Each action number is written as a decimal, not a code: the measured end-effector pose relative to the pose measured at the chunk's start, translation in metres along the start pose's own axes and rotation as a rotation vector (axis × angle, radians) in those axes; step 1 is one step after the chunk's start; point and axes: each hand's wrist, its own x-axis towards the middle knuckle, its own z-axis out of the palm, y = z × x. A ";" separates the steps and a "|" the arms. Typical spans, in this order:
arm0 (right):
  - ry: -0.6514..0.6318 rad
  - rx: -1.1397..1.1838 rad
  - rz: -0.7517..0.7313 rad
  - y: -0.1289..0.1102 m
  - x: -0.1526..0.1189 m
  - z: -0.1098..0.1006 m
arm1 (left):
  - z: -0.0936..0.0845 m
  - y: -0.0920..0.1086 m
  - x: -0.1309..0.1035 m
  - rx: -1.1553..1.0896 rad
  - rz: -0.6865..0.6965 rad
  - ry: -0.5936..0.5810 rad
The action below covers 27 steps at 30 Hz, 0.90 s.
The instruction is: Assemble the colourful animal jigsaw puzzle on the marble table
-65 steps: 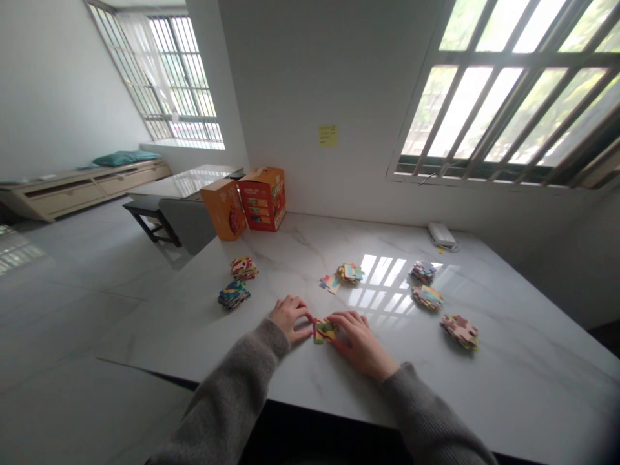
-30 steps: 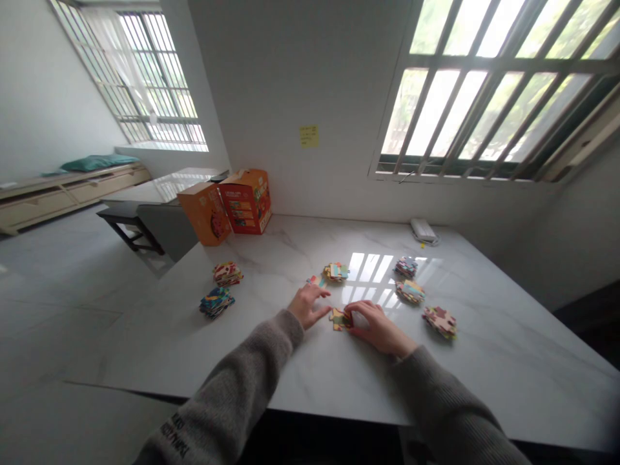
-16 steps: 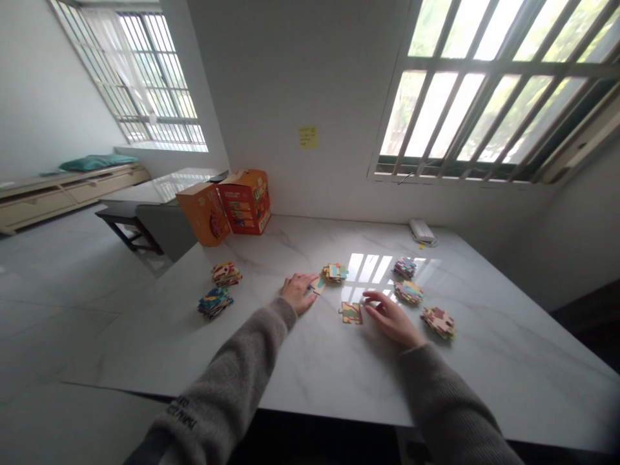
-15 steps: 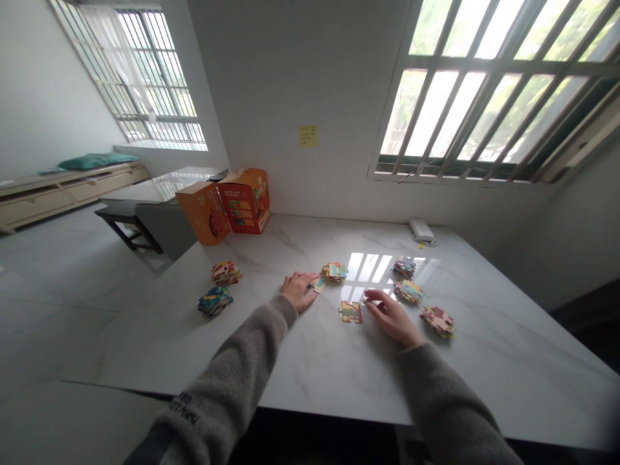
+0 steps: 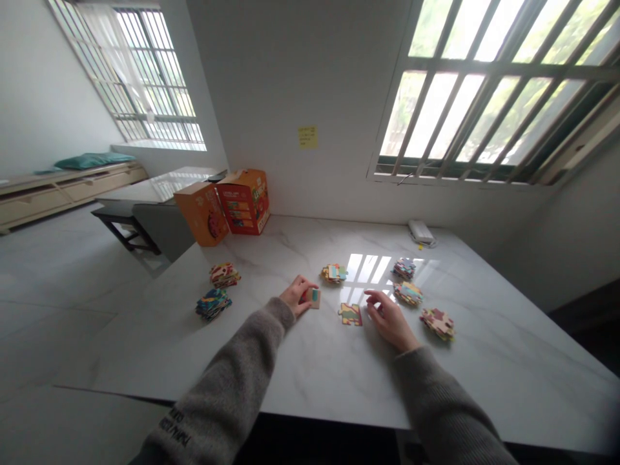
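My left hand (image 5: 297,295) grips a pale puzzle piece (image 5: 314,298) with a teal patch, just above or on the table; its left part is hidden by my fingers. Right of it, a yellow, red and green puzzle piece (image 5: 351,314) lies flat on the table. My right hand (image 5: 386,315) rests beside that piece, fingers loosely curved and apart, with nothing visible in them. Beyond my left hand sits a stack of puzzle pieces (image 5: 334,273). Close to my right hand is another stack of pieces (image 5: 407,293).
More puzzle stacks stand at the right, one purplish (image 5: 403,268) and one pinkish (image 5: 438,323). On the left are a red-yellow stack (image 5: 225,275) and a blue-green stack (image 5: 213,303). Orange boxes (image 5: 245,203) stand at the back left, a white device (image 5: 420,232) at the back right.
My left hand has drawn the pale puzzle piece slightly nearer and away from the middle stack, turning it. My right hand has hardly moved.
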 end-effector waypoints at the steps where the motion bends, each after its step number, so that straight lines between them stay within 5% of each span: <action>1: 0.031 -0.032 -0.039 -0.002 0.001 0.002 | 0.004 0.002 0.000 -0.067 0.014 0.028; 5: 0.105 -0.095 -0.151 -0.019 0.006 0.016 | 0.015 0.013 0.003 -0.397 -0.017 0.140; 11: 0.030 0.078 -0.108 -0.060 0.013 0.045 | 0.021 0.026 0.002 -0.862 -0.160 0.149; 21: -0.001 0.663 0.190 -0.079 0.023 0.060 | 0.019 0.041 -0.001 -0.937 -0.206 0.180; 27: -0.074 0.232 -0.006 -0.081 0.009 0.064 | 0.013 0.033 0.002 -0.825 -0.269 0.357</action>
